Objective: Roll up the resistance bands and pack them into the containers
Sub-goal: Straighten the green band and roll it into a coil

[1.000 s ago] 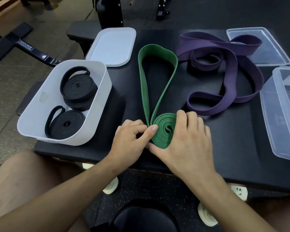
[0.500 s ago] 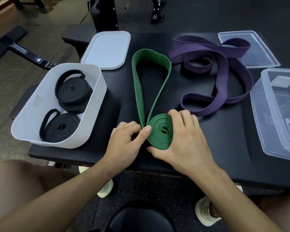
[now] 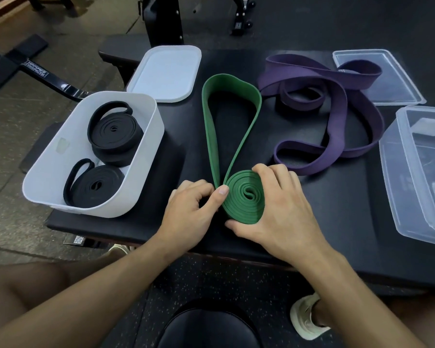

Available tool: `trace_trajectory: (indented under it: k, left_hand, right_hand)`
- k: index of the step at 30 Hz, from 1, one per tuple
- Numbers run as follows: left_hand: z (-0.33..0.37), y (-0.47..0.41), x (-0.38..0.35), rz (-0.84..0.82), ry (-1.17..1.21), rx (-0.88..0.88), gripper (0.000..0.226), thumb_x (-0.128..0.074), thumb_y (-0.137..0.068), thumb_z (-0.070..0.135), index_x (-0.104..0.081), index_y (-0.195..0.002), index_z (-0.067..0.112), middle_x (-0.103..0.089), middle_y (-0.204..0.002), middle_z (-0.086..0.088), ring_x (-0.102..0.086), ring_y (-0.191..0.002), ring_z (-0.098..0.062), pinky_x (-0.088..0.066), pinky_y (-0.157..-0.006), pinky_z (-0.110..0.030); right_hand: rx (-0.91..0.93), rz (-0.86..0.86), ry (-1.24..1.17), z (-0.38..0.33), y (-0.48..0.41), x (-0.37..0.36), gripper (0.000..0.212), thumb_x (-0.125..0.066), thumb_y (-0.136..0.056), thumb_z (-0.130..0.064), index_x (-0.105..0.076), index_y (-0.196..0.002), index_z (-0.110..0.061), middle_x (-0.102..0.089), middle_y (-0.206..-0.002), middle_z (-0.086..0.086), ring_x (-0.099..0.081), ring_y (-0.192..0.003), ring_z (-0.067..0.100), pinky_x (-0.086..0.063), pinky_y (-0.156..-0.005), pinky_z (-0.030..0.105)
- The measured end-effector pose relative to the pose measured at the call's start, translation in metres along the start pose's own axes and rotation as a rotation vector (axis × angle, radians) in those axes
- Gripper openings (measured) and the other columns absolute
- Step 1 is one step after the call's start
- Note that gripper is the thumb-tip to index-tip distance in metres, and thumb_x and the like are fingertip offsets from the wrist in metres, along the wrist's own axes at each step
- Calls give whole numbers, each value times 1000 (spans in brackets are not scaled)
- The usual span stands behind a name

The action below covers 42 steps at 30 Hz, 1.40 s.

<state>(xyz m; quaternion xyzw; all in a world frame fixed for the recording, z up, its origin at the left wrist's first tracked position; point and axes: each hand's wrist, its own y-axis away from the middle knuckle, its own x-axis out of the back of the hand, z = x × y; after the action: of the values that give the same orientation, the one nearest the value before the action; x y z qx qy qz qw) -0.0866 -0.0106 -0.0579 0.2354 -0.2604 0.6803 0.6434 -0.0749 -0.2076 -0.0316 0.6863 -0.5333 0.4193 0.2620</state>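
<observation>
I see the right hand (image 3: 281,209) clasping the rolled part of the green band (image 3: 245,197) — fingers curled over its far edge, thumb at the near edge. The left hand (image 3: 189,209) presses its thumb on the coil's left side, and its curled fingers seem to pinch the strap there. The unrolled loop lies on the black bench (image 3: 337,222). To the left, a white container (image 3: 146,159) holds two black rolls (image 3: 113,133) — a purple band (image 3: 337,114) lies loose to the right.

Matt rubber green band (image 3: 232,136); matt purple band (image 3: 337,116); smooth white plastic tub (image 3: 146,156); glossy clear plastic box (image 3: 397,177); smooth, matt black padded table (image 3: 337,222).
</observation>
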Motion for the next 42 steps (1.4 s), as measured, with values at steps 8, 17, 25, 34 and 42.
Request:
trace_trajectory:
  k: [8, 17, 25, 34, 42]
  left_hand:
    - [0, 0, 0, -8, -6, -11, 62, -38, -93, 72, -50, -64, 20, -55, -71, 5, -53, -89, -9, -44, -92, -48]
    - [0, -1, 1, -34, 24, 11, 65, -45, -88, 76, -56, -63, 18, -58, -72, 5, -53, -95, -11, -43, -95, -51]
    - [2, -1, 1, -37, 40, 23, 64, -45, -87, 76, -57, -62, 19, -56, -71, 9, -51, -94, -8, -42, -97, -50]
    - [0, 1, -1, -14, -11, 3, 61, -30, -95, 71, -53, -59, 28, -57, -77, 12, -51, -93, -4, -36, -93, -36]
    - [0, 1, 0, -13, -16, -5, 60, -29, -97, 70, -50, -60, 28, -57, -76, 9, -52, -94, -5, -34, -93, -33]
  right_hand:
    - [171, -305, -198, 21, -17, 22, 105, -91, -68, -42, -34, -156, -36, -30, -143, -31, -25, -136, -6, -23, -112, 11]
    - [-14, -100, 195, -13, 6, 22, 123, -60, -65, -89, -19, -161, -24, -32, -154, -9, -34, -138, 16, -38, -113, 36]
    - [-88, 160, 338, -28, 4, 4, 89, -40, -58, -102, -39, -93, -20, -47, -94, -3, -52, -90, 24, -42, -76, 40]
    - [-6, -34, 208, -11, -7, 17, 89, -58, -53, -89, -49, -111, -22, -40, -103, -9, -44, -97, 17, -45, -86, 37]
    - [107, -345, 58, 7, -20, 38, 105, -84, -57, -71, -37, -145, -36, -29, -114, -22, -34, -113, 7, -42, -99, 31]
